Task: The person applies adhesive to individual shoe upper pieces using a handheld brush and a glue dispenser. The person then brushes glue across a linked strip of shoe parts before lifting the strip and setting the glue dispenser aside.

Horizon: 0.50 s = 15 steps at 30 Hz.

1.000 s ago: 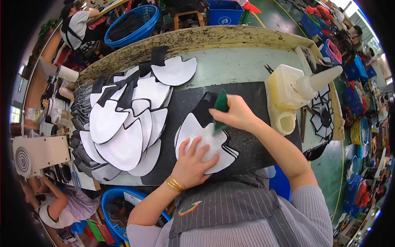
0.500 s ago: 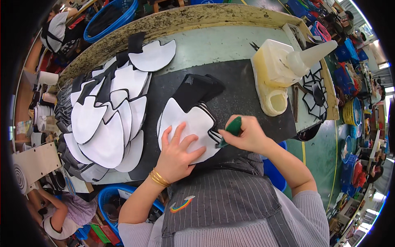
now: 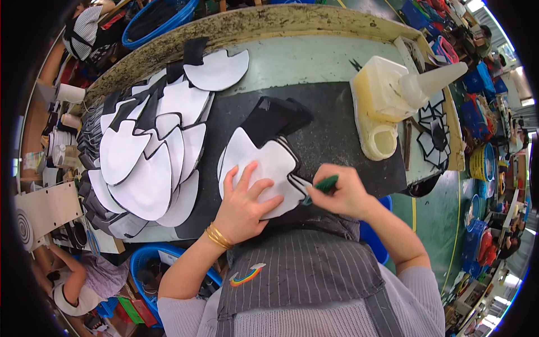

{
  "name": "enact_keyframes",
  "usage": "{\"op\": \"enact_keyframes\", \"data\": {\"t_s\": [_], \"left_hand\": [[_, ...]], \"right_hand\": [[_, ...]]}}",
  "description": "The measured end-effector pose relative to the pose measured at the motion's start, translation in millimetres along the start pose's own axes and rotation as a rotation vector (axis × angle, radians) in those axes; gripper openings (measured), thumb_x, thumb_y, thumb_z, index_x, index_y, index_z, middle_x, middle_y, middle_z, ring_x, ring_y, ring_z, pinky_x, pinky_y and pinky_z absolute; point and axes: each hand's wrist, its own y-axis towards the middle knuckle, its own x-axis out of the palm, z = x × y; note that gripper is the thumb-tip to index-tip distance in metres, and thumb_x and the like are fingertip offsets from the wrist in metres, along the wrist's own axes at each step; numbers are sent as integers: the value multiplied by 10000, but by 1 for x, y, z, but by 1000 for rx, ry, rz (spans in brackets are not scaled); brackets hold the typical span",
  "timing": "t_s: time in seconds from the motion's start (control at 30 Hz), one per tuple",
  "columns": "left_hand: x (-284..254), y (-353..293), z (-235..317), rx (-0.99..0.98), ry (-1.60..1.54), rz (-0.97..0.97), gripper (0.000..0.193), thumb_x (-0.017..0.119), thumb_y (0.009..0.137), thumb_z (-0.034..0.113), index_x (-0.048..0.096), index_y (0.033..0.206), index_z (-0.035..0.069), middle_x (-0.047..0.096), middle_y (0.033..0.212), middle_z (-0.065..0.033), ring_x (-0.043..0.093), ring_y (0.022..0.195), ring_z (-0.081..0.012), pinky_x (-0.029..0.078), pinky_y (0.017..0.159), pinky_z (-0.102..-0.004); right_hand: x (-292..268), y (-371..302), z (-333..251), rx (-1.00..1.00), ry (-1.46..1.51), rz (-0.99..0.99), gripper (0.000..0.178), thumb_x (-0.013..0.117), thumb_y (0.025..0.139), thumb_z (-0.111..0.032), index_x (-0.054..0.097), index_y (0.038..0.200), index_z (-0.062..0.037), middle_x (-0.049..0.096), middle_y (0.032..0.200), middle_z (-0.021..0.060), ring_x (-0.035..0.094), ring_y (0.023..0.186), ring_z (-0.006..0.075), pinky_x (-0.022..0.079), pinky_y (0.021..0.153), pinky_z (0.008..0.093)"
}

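Observation:
My left hand (image 3: 245, 205) lies flat with fingers spread on a white, black-edged cut piece (image 3: 268, 165) that rests on the black mat (image 3: 331, 140). My right hand (image 3: 343, 194) grips a green-handled brush (image 3: 321, 186), its tip touching the piece's right edge. A black tab of the piece (image 3: 275, 115) sticks out toward the far side.
A stack of several similar white and black pieces (image 3: 151, 151) fans out on the left. A translucent glue jug with a cone spout (image 3: 393, 92) and a small cup (image 3: 382, 140) stand at the right. Blue baskets (image 3: 160, 17) sit beyond the table edge.
My right hand has drawn the brush from the piece's far edge down to its near right edge. My left hand stays pressed on the piece.

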Motion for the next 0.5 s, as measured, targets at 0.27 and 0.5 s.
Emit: {"op": "enact_keyframes", "data": {"t_s": [0.27,0.5], "left_hand": [[-9,-1,-5,18,-22,-14,463,700,485,151,619,938,204,480,1078,-40,319,1228,-380,227,949,-532],[-6,-8,-5,-29,-74,-12,497,716,523,265,568,991,184,467,1097,-66,286,1240,-406,223,943,-544]], "right_hand": [[-20,10,0,100,128,-44,125,657,758,-74,546,737,-20,531,612,20,498,535,51,380,471,204],[2,116,-19,-19,304,8,157,653,776,-111,528,749,-20,539,631,-11,478,554,27,382,472,189]]}}
